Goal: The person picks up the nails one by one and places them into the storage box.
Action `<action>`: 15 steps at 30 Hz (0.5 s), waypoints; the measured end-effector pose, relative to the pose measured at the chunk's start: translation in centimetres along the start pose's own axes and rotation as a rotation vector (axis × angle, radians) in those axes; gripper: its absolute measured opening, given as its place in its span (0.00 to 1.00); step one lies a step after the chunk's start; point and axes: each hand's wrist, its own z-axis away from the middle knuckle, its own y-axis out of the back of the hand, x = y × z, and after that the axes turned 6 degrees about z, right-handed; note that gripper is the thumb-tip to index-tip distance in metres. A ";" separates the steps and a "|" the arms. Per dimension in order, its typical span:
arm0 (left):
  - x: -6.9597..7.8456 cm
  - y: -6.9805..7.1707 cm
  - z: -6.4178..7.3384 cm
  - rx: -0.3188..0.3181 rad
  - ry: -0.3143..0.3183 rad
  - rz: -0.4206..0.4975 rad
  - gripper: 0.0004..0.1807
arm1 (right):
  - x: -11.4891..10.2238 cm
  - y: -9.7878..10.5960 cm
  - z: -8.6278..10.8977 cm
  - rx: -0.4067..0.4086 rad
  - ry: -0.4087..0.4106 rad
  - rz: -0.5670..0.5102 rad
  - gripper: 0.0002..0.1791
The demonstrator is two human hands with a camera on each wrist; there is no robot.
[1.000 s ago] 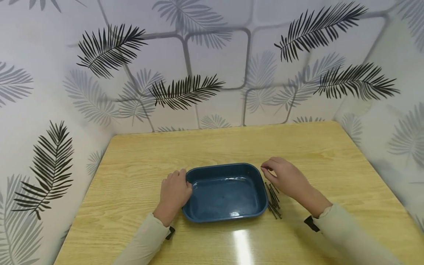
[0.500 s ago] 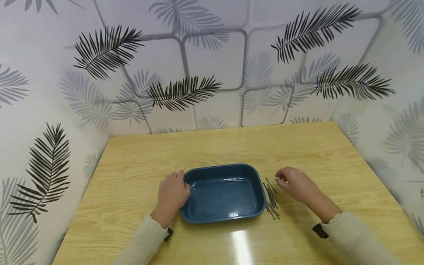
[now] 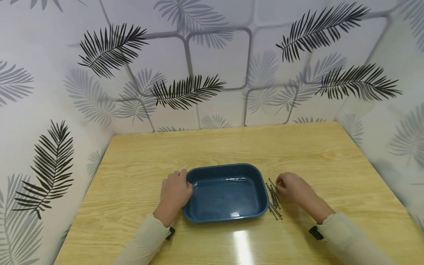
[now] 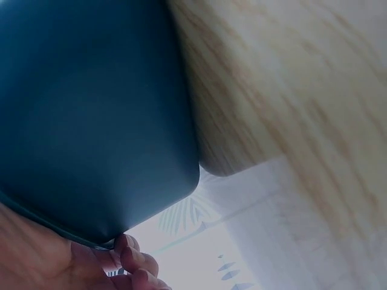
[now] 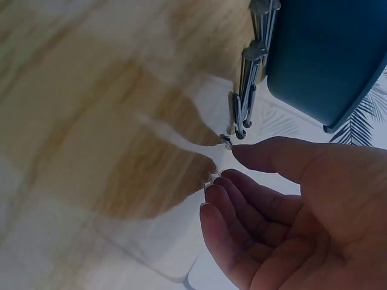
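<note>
A dark blue rectangular tray (image 3: 220,198) stands on the table, with one thin nail (image 3: 237,180) lying in it near the back wall. My left hand (image 3: 175,191) grips the tray's left rim; in the left wrist view, the fingers (image 4: 138,261) curl over the edge. Beside the tray's right wall lies a loose pile of nails (image 3: 274,198). Low over the right side of that pile is my right hand (image 3: 293,187). In the right wrist view, its thumb tip is at a nail head (image 5: 226,141), while the bent fingers stay apart from the thumb.
The wood-grain table (image 3: 139,158) meets a wall (image 3: 218,62) with a leaf pattern at its back. Bare tabletop extends behind the tray and to both sides. Light glares off the surface (image 3: 243,246) in front of the tray.
My right hand has moved from beside the tray's back right corner, first rightward and toward me, then down to the nails. The left hand and tray keep their place.
</note>
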 end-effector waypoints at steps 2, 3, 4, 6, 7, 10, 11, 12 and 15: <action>0.0 0.0 0.0 0.000 0.000 0.004 0.18 | -0.1 -0.1 -0.1 0.001 -0.006 0.007 0.07; 0.0 0.0 0.0 0.002 0.002 0.004 0.18 | -0.2 -0.1 -0.1 0.002 -0.007 0.010 0.07; -0.1 0.0 0.0 0.003 0.003 0.005 0.17 | -0.2 -0.1 -0.1 0.002 -0.014 0.012 0.07; -0.1 0.0 0.0 0.008 0.001 0.003 0.17 | -0.4 -0.1 -0.2 0.001 -0.018 0.011 0.08; -0.1 0.0 0.0 0.009 0.000 0.003 0.16 | -0.4 -0.1 -0.3 0.001 -0.020 0.010 0.08; -0.1 0.0 0.0 0.012 -0.001 -0.003 0.15 | -0.6 -0.2 -0.4 -0.002 -0.026 0.007 0.08; -0.1 0.0 0.0 0.011 -0.002 -0.004 0.14 | -0.7 -0.2 -0.4 -0.006 -0.028 0.005 0.08; -0.1 0.0 0.0 0.011 -0.003 -0.004 0.14 | -0.8 -0.2 -0.5 -0.011 -0.032 0.003 0.08; -0.2 0.0 0.0 0.010 -0.004 -0.008 0.14 | -0.9 -0.3 -0.6 -0.036 -0.043 -0.005 0.07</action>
